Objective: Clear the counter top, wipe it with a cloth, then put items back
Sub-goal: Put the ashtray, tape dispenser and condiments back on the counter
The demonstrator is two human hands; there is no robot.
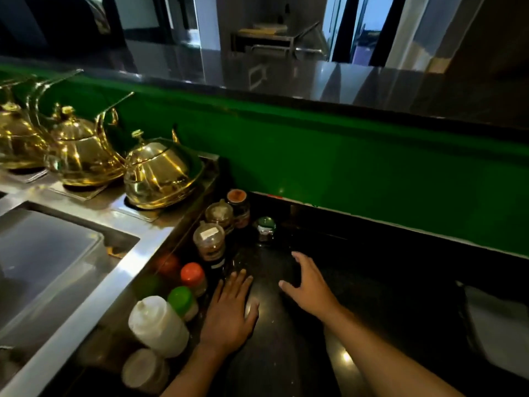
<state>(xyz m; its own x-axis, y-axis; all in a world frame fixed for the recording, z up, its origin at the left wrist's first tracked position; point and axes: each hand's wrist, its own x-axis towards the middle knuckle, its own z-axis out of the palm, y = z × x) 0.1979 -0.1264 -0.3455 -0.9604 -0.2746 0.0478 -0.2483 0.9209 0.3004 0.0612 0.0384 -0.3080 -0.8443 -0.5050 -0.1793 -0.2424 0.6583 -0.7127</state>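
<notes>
Both my hands hover low over the dark stone counter (pixel 372 296). My left hand (pixel 229 313) lies flat with straight fingers, just right of a row of jars. My right hand (pixel 306 285) is spread open, fingers pointing toward a small green-capped jar (pixel 266 229) standing alone near the back. Along the counter's left edge stand an orange-capped jar (pixel 193 277), a green-capped jar (pixel 183 302), a white squeeze bottle (pixel 157 325), two clear-lidded jars (pixel 209 245) and a brown-lidded jar (pixel 239 207). No cloth is in view.
A raised steel unit (pixel 137 253) with a covered well sits to the left, carrying three golden domed dishes (pixel 160 176). A green wall panel (pixel 372 181) backs the counter. A pale container (pixel 501 330) sits at the right edge.
</notes>
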